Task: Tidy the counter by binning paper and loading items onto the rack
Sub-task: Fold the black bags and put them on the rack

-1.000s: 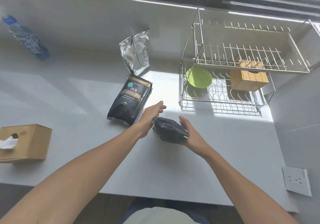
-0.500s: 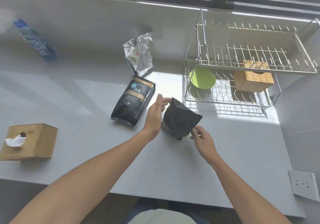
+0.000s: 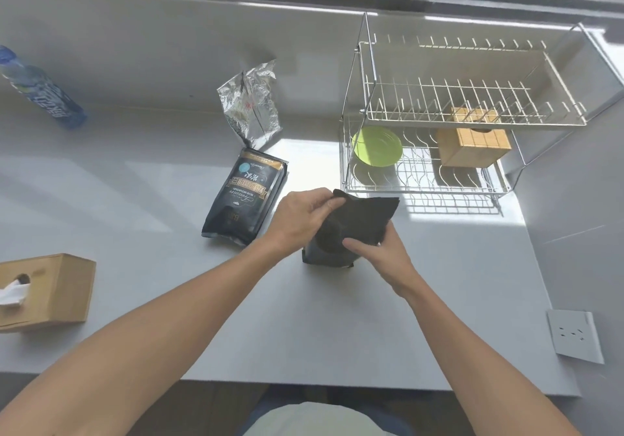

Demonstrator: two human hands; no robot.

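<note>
A plain black pouch (image 3: 358,222) stands upright on the grey counter (image 3: 337,327) in front of the wire rack (image 3: 439,121). My left hand (image 3: 300,219) grips its top left corner. My right hand (image 3: 378,249) holds its right side, thumb across the front. A printed black coffee bag (image 3: 246,195) lies flat just left of my hands. A crumpled silver foil bag (image 3: 251,104) stands behind it. The rack's lower tier holds a green plate (image 3: 376,146) and a wooden box (image 3: 472,143); its upper tier is bare.
A blue water bottle (image 3: 40,91) lies at the far left by the wall. A wooden tissue box (image 3: 47,290) with a tissue sticking out sits near the left front edge. A white socket plate (image 3: 574,334) is on the right wall. A window runs along the back.
The black pouch went from lying tilted in my hands to standing upright. Both hands have closed on it, left on the top corner, right on the side.
</note>
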